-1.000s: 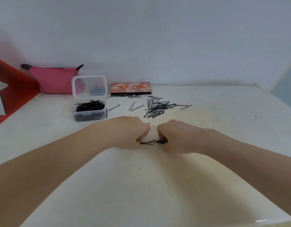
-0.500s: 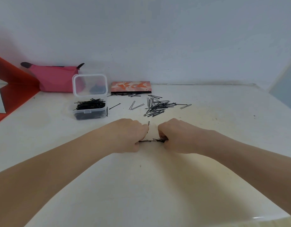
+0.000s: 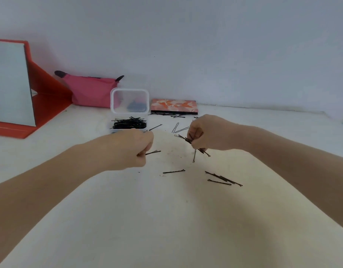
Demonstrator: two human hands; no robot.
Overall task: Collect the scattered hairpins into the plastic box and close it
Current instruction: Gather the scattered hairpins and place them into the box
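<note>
— Above the table, the left hand (image 3: 135,149) pinched one hairpin (image 3: 154,152); the right hand (image 3: 205,134) clutched a bundle (image 3: 194,143).
— Loosely held; some might spill short of the plastic box (image 3: 128,120).

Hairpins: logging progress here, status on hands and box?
Left hand and right hand both grip hairpins. Plastic box open, part filled. Loose pins on table; nothing blocking.

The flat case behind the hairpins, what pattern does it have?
The flat case shows an orange-red and white floral-looking print with a dark edge, seen in the head view.
</note>
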